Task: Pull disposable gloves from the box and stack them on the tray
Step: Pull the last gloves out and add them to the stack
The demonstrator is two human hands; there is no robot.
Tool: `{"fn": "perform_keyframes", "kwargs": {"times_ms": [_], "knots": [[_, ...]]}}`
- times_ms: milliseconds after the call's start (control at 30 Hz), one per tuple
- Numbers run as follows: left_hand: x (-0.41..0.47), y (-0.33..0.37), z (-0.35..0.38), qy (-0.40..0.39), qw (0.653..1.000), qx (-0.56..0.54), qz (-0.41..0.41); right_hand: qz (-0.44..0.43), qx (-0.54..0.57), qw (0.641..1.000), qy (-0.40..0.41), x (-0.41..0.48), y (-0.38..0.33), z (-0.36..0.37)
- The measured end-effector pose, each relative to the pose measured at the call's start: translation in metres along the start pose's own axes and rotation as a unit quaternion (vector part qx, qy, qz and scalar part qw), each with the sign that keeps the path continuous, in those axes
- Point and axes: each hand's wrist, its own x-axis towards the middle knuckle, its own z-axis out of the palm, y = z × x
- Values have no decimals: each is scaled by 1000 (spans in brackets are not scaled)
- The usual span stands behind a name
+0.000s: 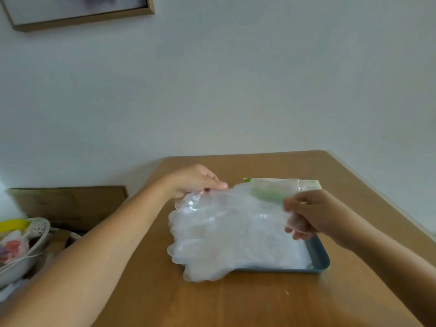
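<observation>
Pinching one clear glove [236, 204] taut between left hand [197, 181] and right hand [306, 214], above the stacked tray [320, 258] by the box [306, 184].

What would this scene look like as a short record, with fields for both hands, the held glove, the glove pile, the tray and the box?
left hand: pinches the left edge of a clear thin plastic glove
right hand: grips the glove's right edge
blue-grey rectangular tray: sits on the brown wooden table
pile of translucent gloves: heaped on the tray, overhanging its left side
held glove: spread between both hands above the pile
white and green cardboard box: behind the tray, partly hidden by the held glove
</observation>
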Motion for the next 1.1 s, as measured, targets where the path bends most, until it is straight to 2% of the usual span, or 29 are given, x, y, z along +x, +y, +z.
{"fn": "perform_keyframes", "kwargs": {"times_ms": [133, 233, 333, 400, 433, 467, 533, 633, 700, 733, 800, 833, 900, 1000, 1100], "knots": [[21, -8, 25, -35, 995, 88, -25, 15, -179, 984, 7, 5, 30, 9], [32, -17, 33, -7, 986, 163, -34, 4, -305, 952, 26, 8, 39, 17], [29, -17, 34, 126, 953, 274, -25, -18, -388, 919, 64, 12, 46, 23], [17, -5, 40, 238, 932, 267, 60, -24, -406, 911, 69, 12, 47, 26], [10, 3, 48, 261, 930, 225, 125, -26, -411, 909, 70, 12, 47, 27], [2, 12, 58, 254, 931, 185, 187, -28, -416, 906, 69, 13, 46, 27], [-10, 22, 81, 169, 933, 161, 273, -32, -434, 898, 68, 15, 48, 27], [-16, 17, 113, 32, 935, 214, 282, -39, -454, 887, 73, 14, 49, 26], [-15, 9, 123, 2, 937, 233, 260, -65, -465, 877, 98, 11, 46, 23], [-16, 6, 125, -2, 943, 224, 246, -91, -464, 873, 118, 9, 43, 21], [-17, 3, 127, -6, 952, 200, 232, -196, -439, 865, 143, 7, 41, 17], [-18, 2, 127, -5, 953, 196, 233, -272, -418, 858, 126, 8, 42, 16], [-19, 1, 129, 5, 957, 187, 221, -347, -420, 838, 39, 10, 44, 15], [-16, -3, 130, 19, 959, 178, 222, -261, -439, 856, -84, 16, 56, 13], [-5, -7, 123, -33, 953, 214, 211, -206, -425, 873, -122, 18, 59, 6]]}}
